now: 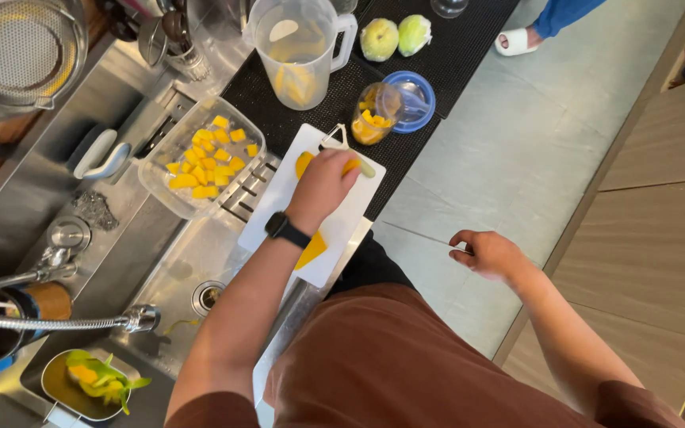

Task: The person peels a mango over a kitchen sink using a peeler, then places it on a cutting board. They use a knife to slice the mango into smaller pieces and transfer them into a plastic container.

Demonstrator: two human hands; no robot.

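Left hand point(323, 184) closed over a yellow mango piece point(304, 162) on the white cutting board point(279, 198), a peeler point(346, 147) just beside it, long axis slanted across the board, right hand point(487, 254) held empty, half-curled, off the worktop.

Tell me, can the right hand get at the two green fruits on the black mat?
Probably yes, with a stretch: the right hand hangs empty off the counter, and nothing stands between it and the green fruits.

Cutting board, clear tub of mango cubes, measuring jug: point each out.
cutting board point(279, 208): head view, bare white left part.
clear tub of mango cubes point(170, 149): head view, its clear left rim.
measuring jug point(299, 55): head view, clear front wall.
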